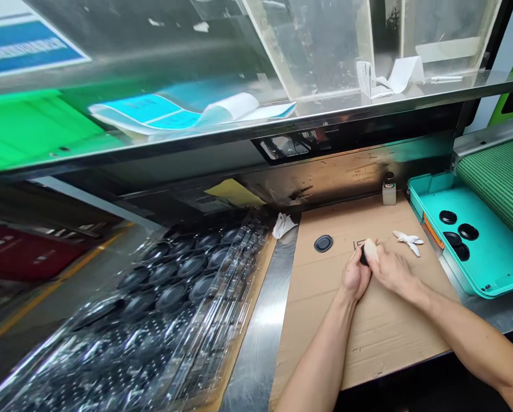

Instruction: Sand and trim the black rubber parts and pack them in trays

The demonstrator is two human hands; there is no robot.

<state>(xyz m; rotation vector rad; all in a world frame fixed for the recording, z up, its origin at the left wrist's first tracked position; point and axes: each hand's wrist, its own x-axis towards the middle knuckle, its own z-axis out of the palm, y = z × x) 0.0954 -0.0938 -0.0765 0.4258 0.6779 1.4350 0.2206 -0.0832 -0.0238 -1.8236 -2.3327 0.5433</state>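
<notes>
My left hand (356,274) grips a small black rubber part (363,257) above a sheet of brown cardboard (351,337). My right hand (389,269) presses a white cloth (370,250) against that part, so most of the part is hidden. Both hands are close together, with their fingers curled around it. A black oval rubber ring (323,244) lies on the cardboard just left of my hands. To their right lies a crumpled white cloth strip (409,242).
A teal tray (437,197) holding several black discs stands to the right, beside a green ribbed conveyor belt (497,183). A small bottle (389,191) stands behind the cardboard. Stacked clear plastic trays (174,286) of black discs lie left, under a steel shelf (256,123).
</notes>
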